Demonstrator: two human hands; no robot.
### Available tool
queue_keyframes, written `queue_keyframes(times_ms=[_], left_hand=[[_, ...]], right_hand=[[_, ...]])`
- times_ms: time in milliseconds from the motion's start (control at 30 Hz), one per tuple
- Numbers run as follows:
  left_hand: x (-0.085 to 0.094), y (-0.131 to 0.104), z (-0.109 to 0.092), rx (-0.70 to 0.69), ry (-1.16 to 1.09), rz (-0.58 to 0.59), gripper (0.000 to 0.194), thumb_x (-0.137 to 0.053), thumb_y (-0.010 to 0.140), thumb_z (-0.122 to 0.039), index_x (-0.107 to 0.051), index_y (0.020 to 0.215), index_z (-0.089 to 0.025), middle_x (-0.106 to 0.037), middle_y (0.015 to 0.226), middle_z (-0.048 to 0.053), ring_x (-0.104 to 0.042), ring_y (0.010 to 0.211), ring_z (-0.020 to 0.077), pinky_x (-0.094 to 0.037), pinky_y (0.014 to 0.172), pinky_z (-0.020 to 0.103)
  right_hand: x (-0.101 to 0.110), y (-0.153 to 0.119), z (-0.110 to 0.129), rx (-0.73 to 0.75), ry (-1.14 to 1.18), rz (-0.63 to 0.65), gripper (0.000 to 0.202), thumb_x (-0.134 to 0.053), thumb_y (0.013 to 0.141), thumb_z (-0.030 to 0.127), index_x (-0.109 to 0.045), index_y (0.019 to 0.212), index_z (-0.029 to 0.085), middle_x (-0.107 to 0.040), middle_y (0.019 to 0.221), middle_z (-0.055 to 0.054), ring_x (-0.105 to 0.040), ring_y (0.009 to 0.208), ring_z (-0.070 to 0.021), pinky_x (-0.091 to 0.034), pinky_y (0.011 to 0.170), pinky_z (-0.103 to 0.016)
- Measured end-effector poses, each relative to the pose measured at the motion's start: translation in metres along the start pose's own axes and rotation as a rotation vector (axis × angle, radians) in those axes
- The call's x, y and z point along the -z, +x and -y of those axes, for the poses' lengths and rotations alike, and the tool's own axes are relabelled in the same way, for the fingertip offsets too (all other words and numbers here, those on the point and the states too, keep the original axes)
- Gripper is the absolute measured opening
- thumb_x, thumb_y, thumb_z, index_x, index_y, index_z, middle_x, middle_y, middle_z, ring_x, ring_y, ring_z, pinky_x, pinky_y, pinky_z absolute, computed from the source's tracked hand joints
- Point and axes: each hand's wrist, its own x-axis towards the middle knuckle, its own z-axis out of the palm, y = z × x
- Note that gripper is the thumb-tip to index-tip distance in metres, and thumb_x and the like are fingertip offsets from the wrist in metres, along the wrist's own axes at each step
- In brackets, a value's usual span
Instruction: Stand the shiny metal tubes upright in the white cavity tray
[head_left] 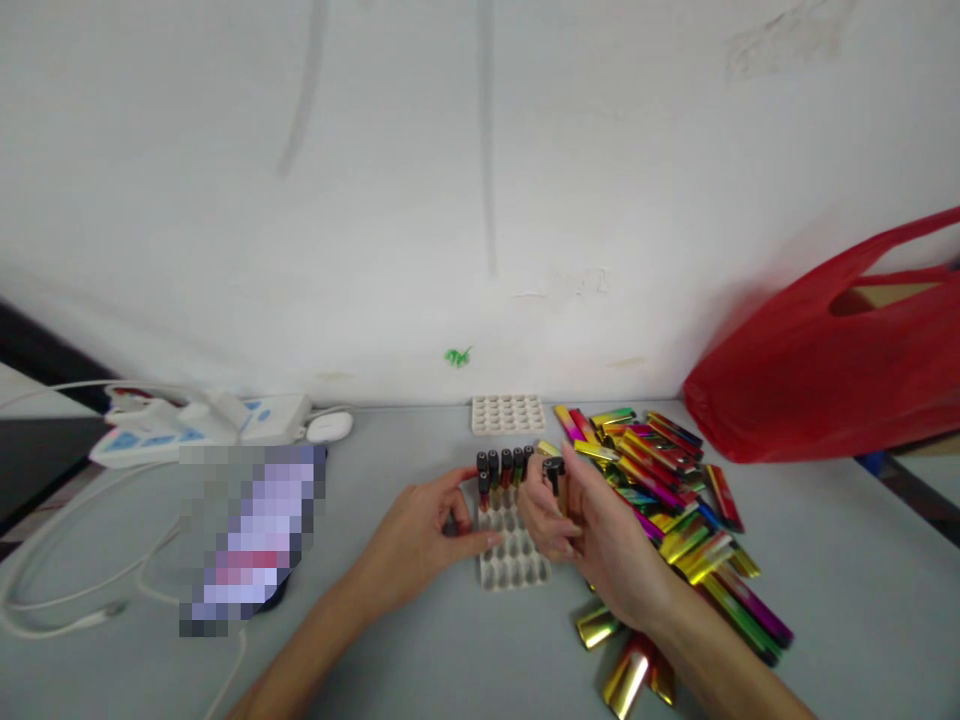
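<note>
Grey tabletop (390,660) is running up against a white wall, with a red bag (825,380) sitting at the right and a power strip (202,425) with cables at the left. At the centre a white tray (517,560) of small sockets is lying flat — its far row is holding dark tubes (504,466) standing upright, and a lone tube is standing in the row behind. The left hand (420,540) is pressing against the tray's left edge, fingers curled narrow, steadying it. The right hand (592,530) is pinching one dark tube (553,472) just above the tray's far right corner. Filling the tray looks to be the step in hand, barely begun; seating this tube calls for lining it over an open socket. A second tray (508,414) is lying by the wall, and a heap of shiny sleeves (675,500) is spreading to the right.
</note>
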Motion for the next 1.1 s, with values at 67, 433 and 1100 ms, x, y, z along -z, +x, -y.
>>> queue_keyframes(times_ms=[67, 433, 1100], left_hand=[[0.000, 0.000, 0.001, -0.003, 0.008, -0.003, 0.080, -0.091, 0.082, -0.057, -0.066, 0.147, -0.016, -0.066, 0.074, -0.007, -0.053, 0.064, 0.0154, -0.037, 0.060, 0.027], [0.001, 0.000, 0.005, -0.019, 0.020, -0.004, 0.082, -0.091, 0.083, -0.057, -0.065, 0.150, -0.019, -0.067, 0.073, -0.007, -0.055, 0.066, 0.0163, -0.038, 0.062, 0.027], [0.002, 0.000, 0.000, 0.005, 0.030, 0.000, 0.086, -0.091, 0.081, -0.058, -0.064, 0.152, -0.016, -0.068, 0.074, -0.006, -0.055, 0.067, 0.0169, -0.038, 0.062, 0.027]], right_hand=[[0.000, 0.000, 0.000, 0.001, -0.017, 0.010, 0.060, -0.055, 0.104, 0.076, -0.048, 0.074, 0.024, -0.028, 0.061, 0.009, -0.018, 0.054, -0.0119, -0.017, 0.054, -0.031], [0.001, 0.003, -0.006, 0.016, -0.103, -0.091, 0.063, -0.055, 0.098, 0.072, -0.035, 0.059, 0.027, -0.021, 0.053, 0.010, -0.012, 0.049, -0.0103, -0.010, 0.050, -0.031], [0.003, 0.001, -0.015, 0.063, -0.185, -0.117, 0.060, -0.048, 0.103, 0.066, -0.032, 0.060, 0.028, -0.021, 0.054, 0.009, -0.013, 0.049, -0.0107, -0.012, 0.050, -0.033]])
